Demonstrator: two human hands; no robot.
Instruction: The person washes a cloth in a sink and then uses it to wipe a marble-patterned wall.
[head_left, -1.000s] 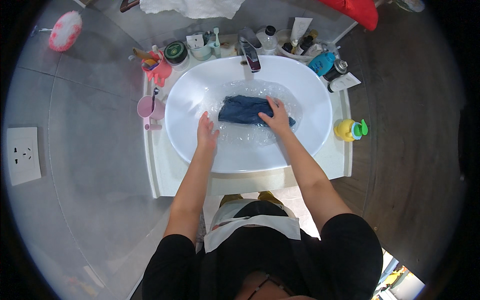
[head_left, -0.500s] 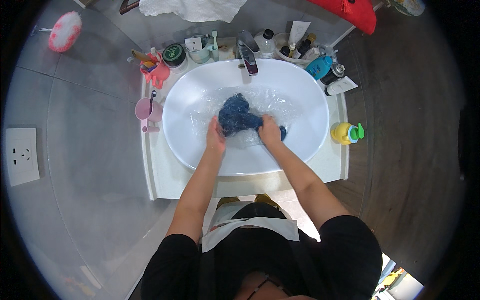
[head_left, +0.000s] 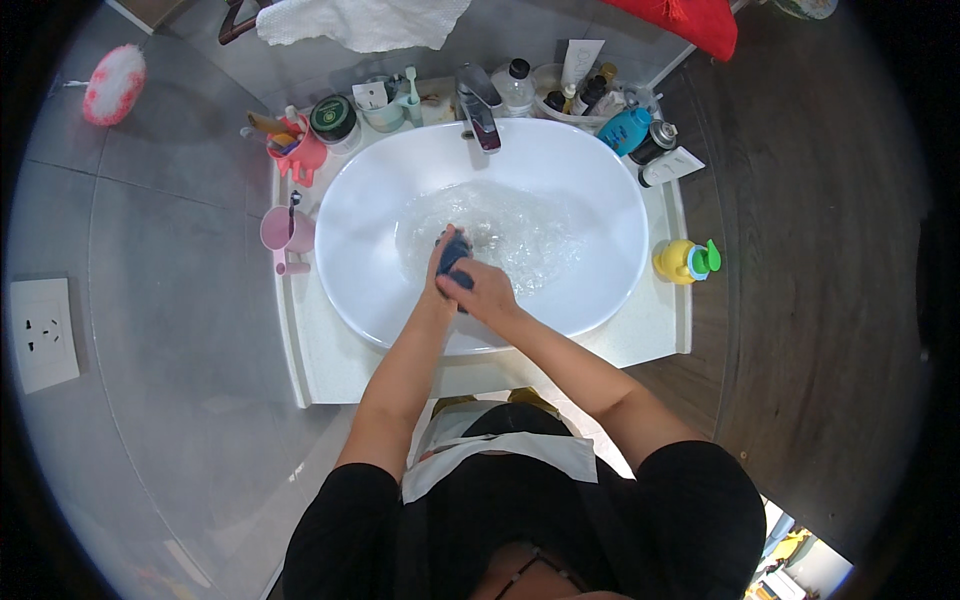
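A bunched dark blue cloth point(head_left: 454, 256) is squeezed between my hands over the left front part of the white sink basin point(head_left: 345, 235). My left hand point(head_left: 438, 262) holds it from the left, its fingers partly covered by the cloth. Closed over its lower end is my right hand point(head_left: 484, 291), crossing in from the right. Rippling, bubbly water point(head_left: 520, 240) covers the bottom of the basin behind and to the right of my hands. From the sink's back edge the faucet point(head_left: 480, 108) reaches over the basin.
To the left stand a pink cup point(head_left: 284, 230), a coral cup point(head_left: 300, 150) and a dark-lidded jar point(head_left: 334, 120). Behind the basin are a clear bottle point(head_left: 515, 92) and a basket of tubes. A blue bottle point(head_left: 625, 131) and a yellow pump bottle point(head_left: 678, 262) line the right side.
The cloth has come up out of the water, gathered into a small bunch. My right hand has moved left and toward me, meeting my left hand.
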